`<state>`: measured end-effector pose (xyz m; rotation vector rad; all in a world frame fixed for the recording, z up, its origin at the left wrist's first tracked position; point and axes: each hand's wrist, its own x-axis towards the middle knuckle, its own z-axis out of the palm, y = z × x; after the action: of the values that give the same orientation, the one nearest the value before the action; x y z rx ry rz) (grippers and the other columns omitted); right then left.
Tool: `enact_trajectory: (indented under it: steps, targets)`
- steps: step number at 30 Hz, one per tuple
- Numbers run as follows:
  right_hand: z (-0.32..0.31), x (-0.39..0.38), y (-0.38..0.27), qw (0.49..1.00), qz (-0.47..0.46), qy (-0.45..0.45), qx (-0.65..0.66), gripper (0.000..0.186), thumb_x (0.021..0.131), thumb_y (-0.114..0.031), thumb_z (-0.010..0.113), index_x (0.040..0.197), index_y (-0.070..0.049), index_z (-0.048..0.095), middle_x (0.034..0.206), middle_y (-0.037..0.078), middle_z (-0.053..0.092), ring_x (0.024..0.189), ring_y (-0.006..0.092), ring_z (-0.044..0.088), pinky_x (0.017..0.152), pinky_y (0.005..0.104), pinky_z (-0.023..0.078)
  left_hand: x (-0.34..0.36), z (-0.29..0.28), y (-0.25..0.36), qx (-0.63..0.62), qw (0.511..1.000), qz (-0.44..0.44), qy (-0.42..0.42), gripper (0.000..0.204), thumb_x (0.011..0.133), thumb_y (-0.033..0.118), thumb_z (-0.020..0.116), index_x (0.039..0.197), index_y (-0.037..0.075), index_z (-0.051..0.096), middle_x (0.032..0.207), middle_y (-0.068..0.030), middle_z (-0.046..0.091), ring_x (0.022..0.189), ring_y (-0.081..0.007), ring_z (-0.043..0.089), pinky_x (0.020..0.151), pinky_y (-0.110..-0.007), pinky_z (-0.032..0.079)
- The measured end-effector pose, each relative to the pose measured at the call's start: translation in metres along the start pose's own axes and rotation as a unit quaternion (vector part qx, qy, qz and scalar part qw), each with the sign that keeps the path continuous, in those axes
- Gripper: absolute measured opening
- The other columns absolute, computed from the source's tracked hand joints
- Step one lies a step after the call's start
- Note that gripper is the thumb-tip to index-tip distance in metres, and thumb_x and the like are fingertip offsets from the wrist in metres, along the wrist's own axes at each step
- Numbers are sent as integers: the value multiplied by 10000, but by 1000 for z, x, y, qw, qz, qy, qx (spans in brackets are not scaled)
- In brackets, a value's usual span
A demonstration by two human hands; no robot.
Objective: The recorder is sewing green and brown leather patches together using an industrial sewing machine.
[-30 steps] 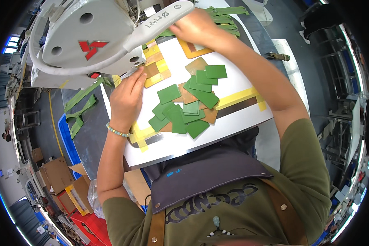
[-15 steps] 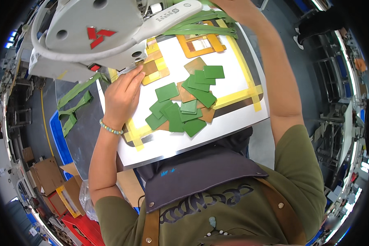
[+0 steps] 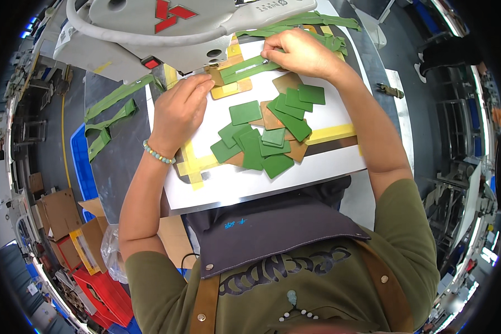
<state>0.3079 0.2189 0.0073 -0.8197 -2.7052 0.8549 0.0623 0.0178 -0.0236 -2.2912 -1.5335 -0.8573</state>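
Observation:
My right hand [image 3: 303, 53] pinches the right end of a green zipper strip [image 3: 247, 70] with pale teeth. The strip lies slanted across a yellow and brown jig [image 3: 232, 89] beside the sewing machine [image 3: 150, 39]. At the jig's left end is my left hand [image 3: 178, 108], its fingers pressed together and fingertips by a brown flap [image 3: 214, 75]. Whether they grip anything is hidden. Nearer to me, several green rectangular pieces [image 3: 253, 149] and brown pieces [image 3: 298, 150] lie in an overlapping pile on the white board [image 3: 206, 192].
Long green strips [image 3: 286, 26] lie behind my right hand, and more green strips [image 3: 114, 111] hang over the dark table at left. Yellow tape [image 3: 334, 133] borders the board. Blue bin [image 3: 82, 161], cardboard boxes [image 3: 64, 211] and a red box [image 3: 103, 295] stand lower left.
My right hand has come from the far edge toward me and to the left, bringing the green zipper strip onto the jig. My left hand stays by the jig, fingers more bent. The view has shifted.

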Motion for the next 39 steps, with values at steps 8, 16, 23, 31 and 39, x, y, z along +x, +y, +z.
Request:
enact_trajectory:
  steps: [8, 16, 23, 31, 39]
  targets:
    - [1, 0, -2, 999, 9, -30, -24, 281, 993, -267, 653, 1022, -42, 819, 866, 184, 765, 798, 341, 721, 775, 464, 558, 6, 4, 11, -11, 996, -27, -80, 346, 918, 94, 792, 1258, 49, 748, 1343, -41, 746, 993, -238, 725, 834, -342, 603]
    - [-24, -4, 9, 997, -10, -65, 26, 257, 1043, -320, 693, 1062, -70, 744, 698, -33, 589, 682, 88, 524, 640, 311, 438, 8, 9, 9, -54, 993, -44, -98, 324, 947, 154, 785, 1244, 31, 744, 1331, -29, 741, 974, -256, 676, 886, -368, 580]
    - [-83, -25, 46, 992, 71, -22, -100, 257, 1031, -327, 710, 1019, -73, 745, 648, -38, 524, 605, 74, 462, 581, 314, 342, 7, 9, 11, -21, 994, -26, -100, 328, 943, 141, 785, 1246, 25, 740, 1318, -32, 740, 966, -252, 670, 867, -359, 581]
    - [-25, -9, 11, 976, -214, -33, 11, 286, 995, -112, 662, 1244, -21, 766, 1284, 155, 732, 1211, 314, 675, 1076, 416, 528, 7, 9, 14, 9, 994, -17, -106, 354, 933, 128, 788, 1258, 0, 730, 1339, -52, 725, 959, -251, 665, 854, -360, 581]
    - [20, -7, -8, 967, -248, -39, -53, 412, 921, -11, 648, 1317, -49, 751, 1237, 102, 615, 1228, 316, 601, 1090, 439, 486, 7, 8, 12, 12, 995, 18, -95, 372, 920, 127, 801, 1267, 12, 735, 1275, -60, 729, 964, -252, 660, 815, -360, 582]
